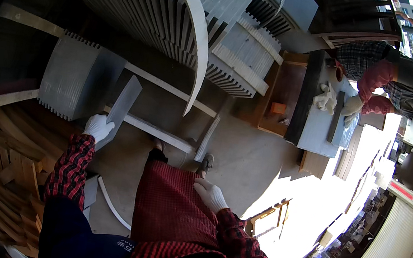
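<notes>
My left hand (99, 128), in a white knit glove, is closed on the lower edge of a flat grey panel (125, 105). The panel stands tilted on its edge, just right of a row of similar grey panels (69, 76) packed upright across pale rails (161, 89). Part of that row's right side is in shadow. My right hand (211, 195), also gloved in white, rests over the red checked apron (168, 203) with its fingers stretched out and nothing in them.
Larger stacks of grey panels (158, 20) stand ahead, with a curved pale strip (202, 59) before them. Curved wooden pieces (2, 173) lie at left. Far right, another person (379, 80) in gloves bends over a workbench (320, 119). A wooden frame (270, 218) lies in sunlight.
</notes>
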Tool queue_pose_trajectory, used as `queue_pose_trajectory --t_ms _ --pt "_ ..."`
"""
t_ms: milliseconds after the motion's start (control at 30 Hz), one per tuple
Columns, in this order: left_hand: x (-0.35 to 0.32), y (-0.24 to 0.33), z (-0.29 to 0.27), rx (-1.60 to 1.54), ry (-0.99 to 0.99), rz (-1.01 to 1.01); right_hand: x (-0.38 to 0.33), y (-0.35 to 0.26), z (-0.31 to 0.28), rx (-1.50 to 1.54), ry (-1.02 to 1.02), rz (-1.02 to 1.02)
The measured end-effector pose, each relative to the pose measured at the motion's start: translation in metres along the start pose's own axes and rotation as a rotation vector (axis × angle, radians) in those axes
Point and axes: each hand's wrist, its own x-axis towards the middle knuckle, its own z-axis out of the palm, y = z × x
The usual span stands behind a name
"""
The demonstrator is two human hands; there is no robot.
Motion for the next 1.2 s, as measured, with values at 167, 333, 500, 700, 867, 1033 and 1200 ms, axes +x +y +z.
queue_pose_trajectory --t_ms 167,333,500,700,867,1033,1200 --pt "-0.094 0.094 -0.032 0.034 -0.153 0.210 -0.005 0.079 -0.013 -0.091 0.036 -0.220" --pt "-0.169 0.226 -0.066 0.078 -0.264 0.369 0.023 0.166 -0.013 -0.023 0.210 -0.327" --pt "-0.219 0.344 -0.056 -0.253 -0.306 0.260 0.047 0.232 -0.035 0.771 0.206 -0.105" --pt "-0.214 0.470 0.035 -1.009 -0.367 0.163 -0.018 0.244 -0.208 1.215 0.486 0.205" --pt "-0.136 0.573 0.134 -1.433 -0.184 0.137 -0.011 0.299 -0.336 0.946 0.828 0.036" --pt "-0.049 0.639 0.180 -1.411 -0.086 0.009 0.046 0.339 -0.404 0.799 0.882 0.102" --pt "-0.003 0.657 0.194 -1.114 -0.058 -0.150 0.074 0.382 -0.434 0.133 0.758 -0.003"
